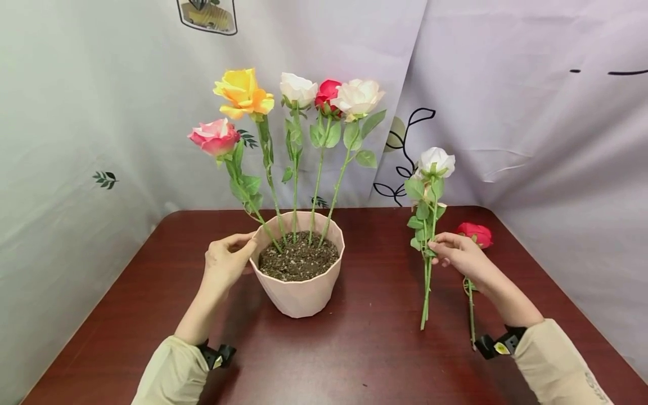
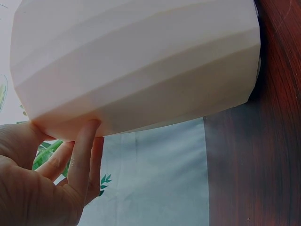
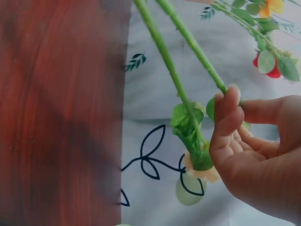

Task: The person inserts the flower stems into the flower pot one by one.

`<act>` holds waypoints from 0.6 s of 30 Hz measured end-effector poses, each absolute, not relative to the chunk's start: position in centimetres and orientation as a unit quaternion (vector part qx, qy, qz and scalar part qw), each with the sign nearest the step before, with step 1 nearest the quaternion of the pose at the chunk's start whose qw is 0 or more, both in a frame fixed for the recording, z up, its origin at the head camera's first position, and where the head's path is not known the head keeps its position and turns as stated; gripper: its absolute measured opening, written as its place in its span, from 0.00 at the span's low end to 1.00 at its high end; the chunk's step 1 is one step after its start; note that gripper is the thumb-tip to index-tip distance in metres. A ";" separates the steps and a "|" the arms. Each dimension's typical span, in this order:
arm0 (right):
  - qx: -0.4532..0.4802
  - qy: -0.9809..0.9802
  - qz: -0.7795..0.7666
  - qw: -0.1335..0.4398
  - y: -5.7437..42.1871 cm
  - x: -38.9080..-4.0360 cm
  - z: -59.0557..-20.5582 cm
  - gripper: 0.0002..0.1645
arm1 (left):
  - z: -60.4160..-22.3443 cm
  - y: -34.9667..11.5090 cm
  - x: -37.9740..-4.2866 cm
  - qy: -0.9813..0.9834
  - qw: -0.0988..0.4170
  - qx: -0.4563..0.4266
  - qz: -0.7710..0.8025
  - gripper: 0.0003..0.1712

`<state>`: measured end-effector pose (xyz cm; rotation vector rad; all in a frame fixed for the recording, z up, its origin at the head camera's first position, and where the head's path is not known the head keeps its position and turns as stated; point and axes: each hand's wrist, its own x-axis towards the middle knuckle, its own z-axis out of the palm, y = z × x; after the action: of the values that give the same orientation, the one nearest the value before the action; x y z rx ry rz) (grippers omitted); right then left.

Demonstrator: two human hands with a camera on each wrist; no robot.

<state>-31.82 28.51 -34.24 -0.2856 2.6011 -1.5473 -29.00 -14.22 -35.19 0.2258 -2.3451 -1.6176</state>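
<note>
backdrop: pale printed cloth [image 1: 506,124] hanging behind the table's back edge
table: dark reddish wood table [image 1: 385,360], everything here sits on it or above it
pot: pinkish faceted pot [image 1: 298,298], upright, left of the middle between the table's side edges, dark soil [image 1: 298,269] inside. my guess is it's the heaviest thing here, stiff wall, maybe a bit slick, so rim plus outer wall is the sane hold
potted roses: five stand in the soil, pink [image 1: 215,138], yellow [image 1: 243,93], white [image 1: 298,90], red [image 1: 327,93] and cream [image 1: 358,99], the cream one partly covering the red
held pair: white rose [image 1: 437,162] and a pale second bloom [image 3: 207,174], heads up over the table's right half. probably super light, petals soft and easy to crush, stems springy, so i'd take them low on the stem and leave the heads alone
loose rose: red bloom [image 1: 475,234] near the table's back right corner, stem running toward the front edge
left hand: this one [image 1: 225,260] grips the pot's rim, thumb by the rim, fingertips against the outer wall
right hand: this one [image 1: 459,256] pinches the pair's stems between thumb and fingers, just below the leaves
</note>
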 end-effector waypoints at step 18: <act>-0.030 0.880 -0.460 0.111 29.5 -32.0 -36.9 0.15 | -35.2 -14.2 -28.6 -0.819 0.145 0.077 -0.549 0.16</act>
<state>-32.03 29.51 -36.89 -0.0880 2.5854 -1.3511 -28.58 -14.21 -35.23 0.2228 -2.3600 -1.5821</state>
